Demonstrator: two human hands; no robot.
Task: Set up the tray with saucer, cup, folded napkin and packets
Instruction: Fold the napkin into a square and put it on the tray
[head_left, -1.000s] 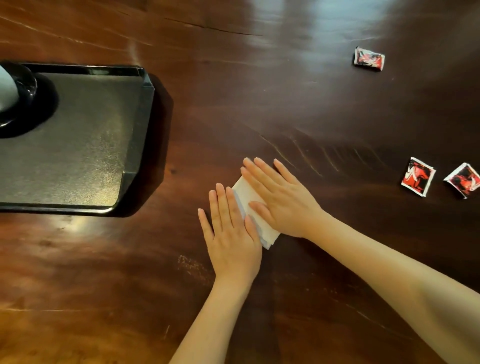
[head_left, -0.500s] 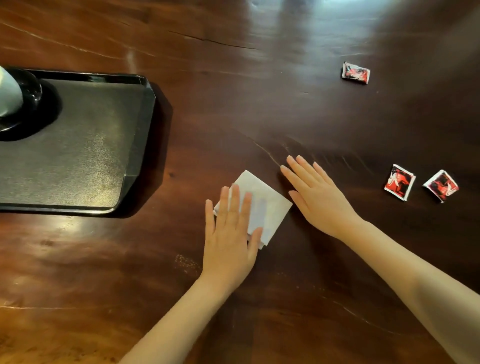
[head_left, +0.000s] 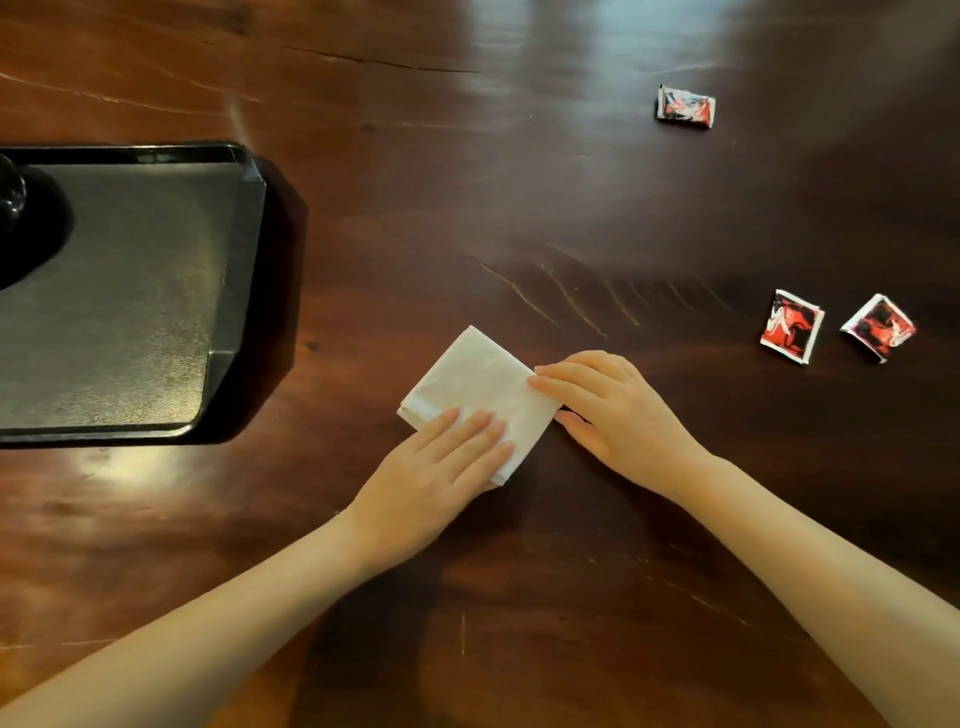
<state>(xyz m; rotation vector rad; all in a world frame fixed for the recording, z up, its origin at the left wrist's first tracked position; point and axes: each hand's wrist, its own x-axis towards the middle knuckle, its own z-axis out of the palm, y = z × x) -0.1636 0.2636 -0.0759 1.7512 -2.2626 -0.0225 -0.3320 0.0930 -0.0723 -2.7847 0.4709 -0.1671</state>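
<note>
Folded white napkin lies cornerwise on the desk, right of the tray, one corner pointing away. Left hand presses it, grip apart; right hand pinches its right corner.

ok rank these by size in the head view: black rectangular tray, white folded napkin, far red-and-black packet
1. black rectangular tray
2. white folded napkin
3. far red-and-black packet, though farthest away

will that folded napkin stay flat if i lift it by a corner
Likely floppy: the folded napkin looks like thin, soft paper, with layers gaping at its left corner. It probably weighs little, so it may unfold when lifted by one corner. On the glossy table it might slide when pushed; the left hand lies flat on it.
</note>
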